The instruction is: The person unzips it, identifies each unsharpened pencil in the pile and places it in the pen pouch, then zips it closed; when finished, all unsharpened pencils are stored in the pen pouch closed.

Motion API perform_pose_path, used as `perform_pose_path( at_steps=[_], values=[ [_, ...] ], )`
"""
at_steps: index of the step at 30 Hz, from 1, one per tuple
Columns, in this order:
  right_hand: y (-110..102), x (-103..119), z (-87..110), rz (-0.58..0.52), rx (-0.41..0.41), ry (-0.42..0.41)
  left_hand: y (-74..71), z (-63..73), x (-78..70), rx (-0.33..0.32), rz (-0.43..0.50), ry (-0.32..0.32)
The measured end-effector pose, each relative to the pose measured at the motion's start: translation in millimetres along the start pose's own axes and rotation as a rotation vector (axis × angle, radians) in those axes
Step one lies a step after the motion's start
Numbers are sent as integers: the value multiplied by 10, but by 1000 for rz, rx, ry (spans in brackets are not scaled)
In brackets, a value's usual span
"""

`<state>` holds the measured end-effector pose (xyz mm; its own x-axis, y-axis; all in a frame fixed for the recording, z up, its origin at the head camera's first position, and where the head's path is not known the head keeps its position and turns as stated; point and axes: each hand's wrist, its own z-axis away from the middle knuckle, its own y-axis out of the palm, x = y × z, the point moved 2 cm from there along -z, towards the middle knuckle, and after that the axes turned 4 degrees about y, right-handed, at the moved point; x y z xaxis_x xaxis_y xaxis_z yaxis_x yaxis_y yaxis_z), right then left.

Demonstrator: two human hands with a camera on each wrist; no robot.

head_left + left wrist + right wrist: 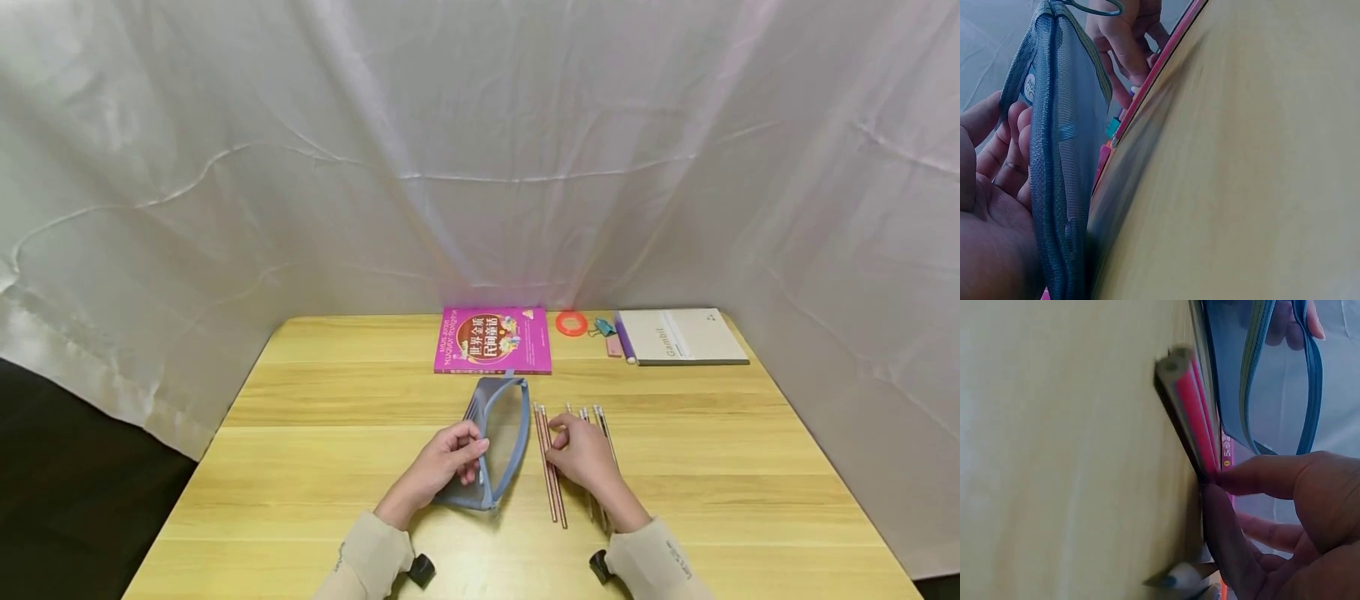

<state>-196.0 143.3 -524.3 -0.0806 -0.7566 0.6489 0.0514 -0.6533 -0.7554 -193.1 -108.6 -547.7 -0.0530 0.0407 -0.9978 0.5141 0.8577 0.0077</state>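
A blue-grey mesh pencil case [486,392] stands with its zipped mouth spread wide. My left hand [452,457] grips the near-left rim of this case between thumb and fingers. Just right of it lie two reddish striped pencils [558,492], and my right hand [588,454] pinches them between thumb and fingertips. In the right wrist view the flat ends of the pinched pencils [1191,406] angle up over the table. More pencils [604,429], darker with white tips, lie beneath and beside my right hand, which partly covers them.
At the table's back lies a magenta book [536,346], with an orange-red ring [572,323], a teal binder clip [604,327], a pink eraser-like block [614,347], a purple marker [624,337] and a pale notebook [697,333] to its right. A white curtain [480,167] hangs behind.
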Motion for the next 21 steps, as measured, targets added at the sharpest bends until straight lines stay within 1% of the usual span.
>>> perform_pose_path(
  at_steps=[6,8,10,12,16,18,19,21],
  values=[
    [3,1,-4,5,48,10,-1,8,11,-5,11,-7],
    [-9,1,-8,-13,62,18,0,9,9,-8,14,-7],
    [-34,-4,-13,-57,71,38,0,9,8,-10,13,-8],
    [-77,-6,-16,-158,75,75,1,8,7,-6,5,-6],
    [-180,15,-29,-488,86,126,3,2,-6,-5,-1,-6],
    [-217,42,-39,-636,96,134,4,0,-12,-6,1,-7],
    [-230,57,-45,-687,100,137,5,-2,-20,-6,4,-9],
    [-240,89,-58,-755,89,140,5,-6,-21,-4,4,-7]
  ],
)
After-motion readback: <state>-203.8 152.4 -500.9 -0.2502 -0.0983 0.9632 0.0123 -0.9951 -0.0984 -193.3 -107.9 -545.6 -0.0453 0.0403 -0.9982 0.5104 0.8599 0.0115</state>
